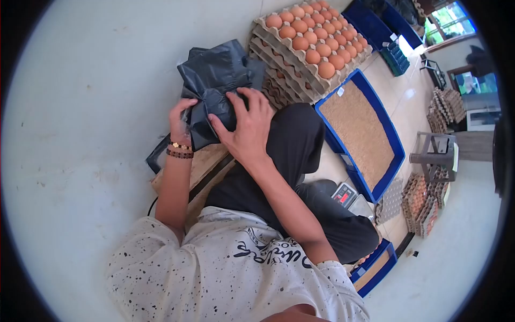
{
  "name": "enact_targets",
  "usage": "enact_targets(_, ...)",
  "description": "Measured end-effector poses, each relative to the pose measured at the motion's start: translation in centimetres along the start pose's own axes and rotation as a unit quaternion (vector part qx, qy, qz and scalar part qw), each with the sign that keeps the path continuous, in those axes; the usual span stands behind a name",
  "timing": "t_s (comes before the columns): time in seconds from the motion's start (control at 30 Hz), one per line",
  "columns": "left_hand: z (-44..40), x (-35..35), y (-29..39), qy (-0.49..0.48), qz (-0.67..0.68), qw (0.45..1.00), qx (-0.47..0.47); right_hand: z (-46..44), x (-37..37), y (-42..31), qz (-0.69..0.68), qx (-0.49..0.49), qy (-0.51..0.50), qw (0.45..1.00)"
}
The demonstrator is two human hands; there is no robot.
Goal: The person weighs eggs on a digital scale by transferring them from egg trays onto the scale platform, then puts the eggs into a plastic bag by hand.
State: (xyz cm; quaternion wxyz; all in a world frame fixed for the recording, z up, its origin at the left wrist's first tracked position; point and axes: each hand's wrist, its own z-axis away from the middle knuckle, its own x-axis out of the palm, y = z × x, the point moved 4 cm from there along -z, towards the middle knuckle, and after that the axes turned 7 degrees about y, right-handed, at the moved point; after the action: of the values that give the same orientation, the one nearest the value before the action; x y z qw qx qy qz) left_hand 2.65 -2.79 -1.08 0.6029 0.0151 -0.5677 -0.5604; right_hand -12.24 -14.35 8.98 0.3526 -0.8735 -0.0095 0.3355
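Crumpled black plastic bags [214, 70] are bunched together in front of me, above my lap. My left hand [179, 115], with two bracelets at its wrist, grips their left side; part of its fingers is hidden behind the plastic. On the other side my right hand [247, 123] pinches the folds, thumb and fingers bent against the plastic. Just beyond the bags stands a stack of cardboard egg trays [289, 70], the top one filled with brown eggs [316, 35].
To my right lies a blue bin [394, 145] of tan, grainy material. Near my leg sits a digital scale [344, 194]. Farther right are a plastic stool [435, 153], more egg trays [421, 201] and another blue bin [378, 271]. A pale wall [80, 134] borders my left.
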Motion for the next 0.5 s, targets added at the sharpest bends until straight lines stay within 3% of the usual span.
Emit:
enact_targets(0.07,1.6,1.8,-0.5,0.027,0.068,0.997,-0.030,0.5,0.4,0.4,0.006,0.001,-0.019,1.000)
enact_targets(0.2,2.0,4.5,-0.5,0.044,-0.042,0.998,0.022,0.8,1.9,1.8,0.002,-0.024,-0.032,0.999)
enact_targets(0.4,-1.6,1.3,-2.7,0.047,-0.159,0.986,0.031,2.8,4.0,5.0,-0.101,0.093,-0.084,0.987)
enact_targets(0.5,-2.1,2.8,-2.4,0.080,-0.200,0.972,0.093,2.8,1.9,3.9,-0.048,0.056,0.024,0.997)
